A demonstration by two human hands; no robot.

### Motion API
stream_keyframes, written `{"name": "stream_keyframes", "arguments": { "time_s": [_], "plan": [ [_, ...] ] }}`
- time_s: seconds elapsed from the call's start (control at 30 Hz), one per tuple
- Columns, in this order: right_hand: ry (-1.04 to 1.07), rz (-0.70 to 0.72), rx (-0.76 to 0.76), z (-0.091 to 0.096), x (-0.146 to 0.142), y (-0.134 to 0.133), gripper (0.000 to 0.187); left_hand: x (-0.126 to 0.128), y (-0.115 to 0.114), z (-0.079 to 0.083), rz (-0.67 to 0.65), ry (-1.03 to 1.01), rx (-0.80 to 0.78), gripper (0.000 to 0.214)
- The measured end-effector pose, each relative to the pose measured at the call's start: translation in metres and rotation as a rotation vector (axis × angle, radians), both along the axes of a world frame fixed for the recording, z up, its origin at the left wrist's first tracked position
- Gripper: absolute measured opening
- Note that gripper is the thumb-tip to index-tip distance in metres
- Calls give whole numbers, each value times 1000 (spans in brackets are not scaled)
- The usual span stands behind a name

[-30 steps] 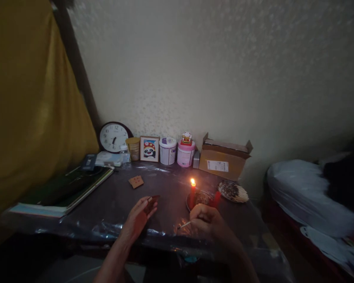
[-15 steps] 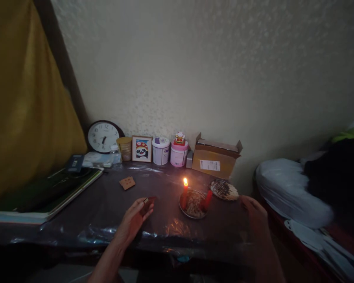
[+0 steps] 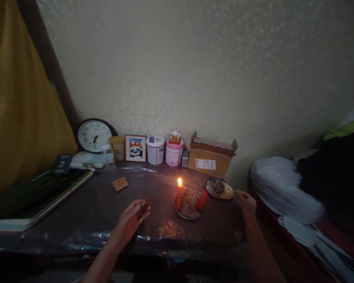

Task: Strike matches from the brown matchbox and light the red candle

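My left hand (image 3: 131,218) is closed around a small flat brown piece (image 3: 145,205) with a pale patch at its near edge. At the right, my right hand (image 3: 246,202) pinches what looks like a thin pale stick beside a plate (image 3: 207,188) of pale, dark-tipped sticks (image 3: 222,189). Between the hands stands a round metal dish (image 3: 185,216) holding a lit red candle (image 3: 179,196), a shorter unlit red candle (image 3: 203,200) and light brown bits. Beyond my left hand lies a thin brown square (image 3: 120,184) with dark marks.
Along the wall stand a clock (image 3: 94,135), a yellow cup (image 3: 117,148), a panda picture (image 3: 135,148), two tubs (image 3: 155,151), a lucky-cat figurine (image 3: 175,136) and a cardboard box (image 3: 209,159). Books (image 3: 41,196) lie left; a pale plastic bag (image 3: 283,186) is at right.
The view has turned slightly, shifting the scene left. My right hand has moved a little in and its fingers are pinched by the plate. My left hand keeps the brown piece.
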State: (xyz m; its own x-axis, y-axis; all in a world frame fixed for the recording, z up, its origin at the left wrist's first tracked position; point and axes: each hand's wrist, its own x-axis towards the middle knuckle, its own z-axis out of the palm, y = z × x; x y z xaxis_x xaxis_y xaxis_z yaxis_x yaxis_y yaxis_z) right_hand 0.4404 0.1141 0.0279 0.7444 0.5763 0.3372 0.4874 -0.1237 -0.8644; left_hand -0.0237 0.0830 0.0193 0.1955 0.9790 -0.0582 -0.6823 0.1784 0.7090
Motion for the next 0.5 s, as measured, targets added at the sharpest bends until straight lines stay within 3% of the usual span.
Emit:
{"name": "stream_keyframes", "arguments": {
  "time_s": [0.27, 0.5],
  "plan": [
    [-57, 12, -119, -10, 7, 23, 20, 0, 3, -5, -39, 18, 23, 13],
    [-94, 2, -119, -5, -3, 29, 23, 2, 1, -3, -45, 47, 14, 12]
  ]
}}
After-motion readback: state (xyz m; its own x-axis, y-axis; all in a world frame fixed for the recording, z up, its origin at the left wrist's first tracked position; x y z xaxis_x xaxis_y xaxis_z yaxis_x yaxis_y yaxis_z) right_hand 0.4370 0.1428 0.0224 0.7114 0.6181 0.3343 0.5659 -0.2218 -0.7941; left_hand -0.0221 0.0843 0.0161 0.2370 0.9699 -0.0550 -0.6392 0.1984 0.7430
